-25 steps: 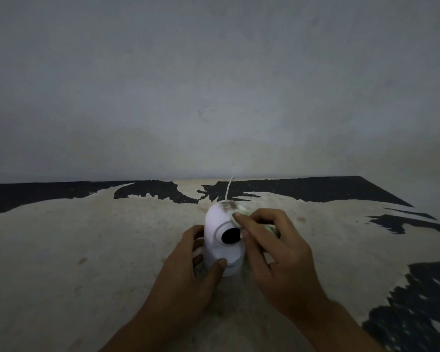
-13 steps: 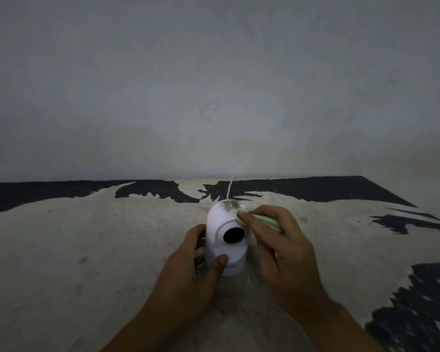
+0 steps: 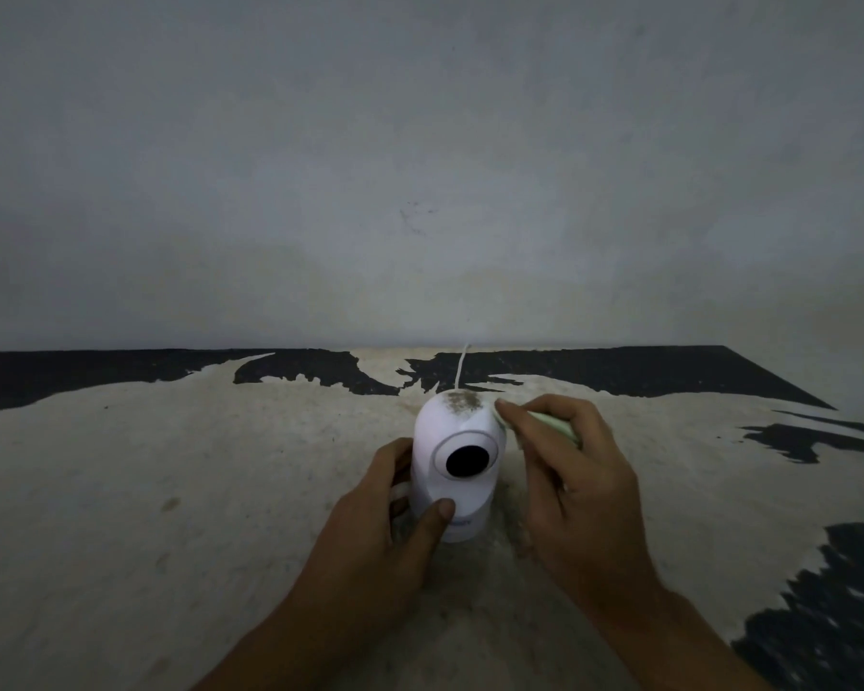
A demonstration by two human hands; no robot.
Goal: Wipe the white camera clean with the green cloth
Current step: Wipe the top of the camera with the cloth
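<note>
A small white camera (image 3: 442, 436) stands upright on the worn tabletop, its round black lens facing me. A dark patch of dirt (image 3: 462, 400) covers its top. My left hand (image 3: 387, 526) grips the camera's base, thumb across the front. My right hand (image 3: 567, 471) is closed on a pale green cloth (image 3: 554, 425), mostly hidden under the fingers. The fingertips and cloth press against the camera's upper right side, just beside the dirt.
A thin white cable (image 3: 462, 364) runs from behind the camera toward the wall. The tabletop (image 3: 170, 491) is beige with flaking black patches along the back and right edges. A plain grey wall (image 3: 420, 167) rises directly behind the table.
My right hand and the cloth have slid from the lens area up and to the right, onto the camera's upper right side. The left hand has kept its hold on the base.
</note>
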